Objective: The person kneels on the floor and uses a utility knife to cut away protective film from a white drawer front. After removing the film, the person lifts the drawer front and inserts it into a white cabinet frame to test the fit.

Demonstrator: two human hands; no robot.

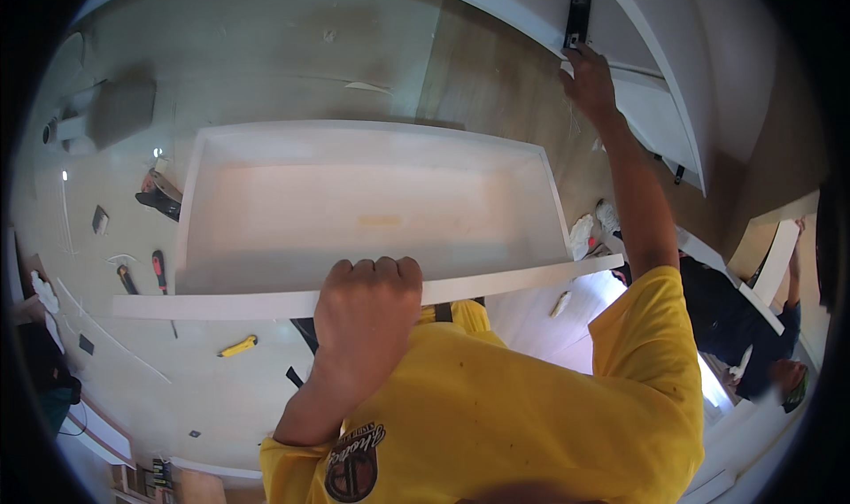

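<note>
A white drawer box (354, 130) lies in front of me, its open top facing up and its long front panel (239, 307) nearest my body. My left hand (367, 300) is closed over the top edge of that panel, near its middle. At the far right, my right arm stretches out to a white cabinet (651, 106). There the fingers of my right hand (591, 84) are bent around the near end of a black metal drawer slide (580, 8). The fingertips are partly hidden against the slide.
A yellow utility knife (237, 346), a red-and-black screwdriver (159, 271) and a power tool (159, 194) lie on the floor left of the drawer. A plastic jug (75, 128) stands far left. At right, another person (735, 305) handles a white panel (776, 261).
</note>
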